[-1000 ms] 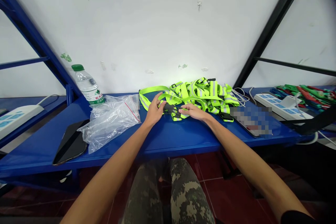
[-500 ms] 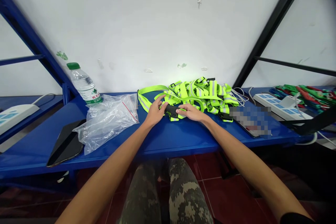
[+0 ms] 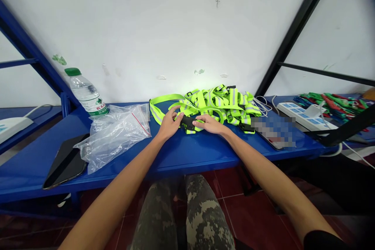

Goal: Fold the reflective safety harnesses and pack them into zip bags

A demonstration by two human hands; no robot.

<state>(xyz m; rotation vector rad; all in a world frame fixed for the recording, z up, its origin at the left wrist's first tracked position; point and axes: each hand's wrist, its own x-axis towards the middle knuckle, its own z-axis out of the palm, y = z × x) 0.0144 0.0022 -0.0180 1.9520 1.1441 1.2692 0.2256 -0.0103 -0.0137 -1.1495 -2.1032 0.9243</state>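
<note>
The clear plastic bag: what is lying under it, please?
The bag lies on the blue table and over one edge of a black phone; the folds hide that part of the phone.

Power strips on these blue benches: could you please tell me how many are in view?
2. One white power strip lies at the far left of the view, a second power strip lies at the right, beside a green and red heap. More may be hidden.
</note>
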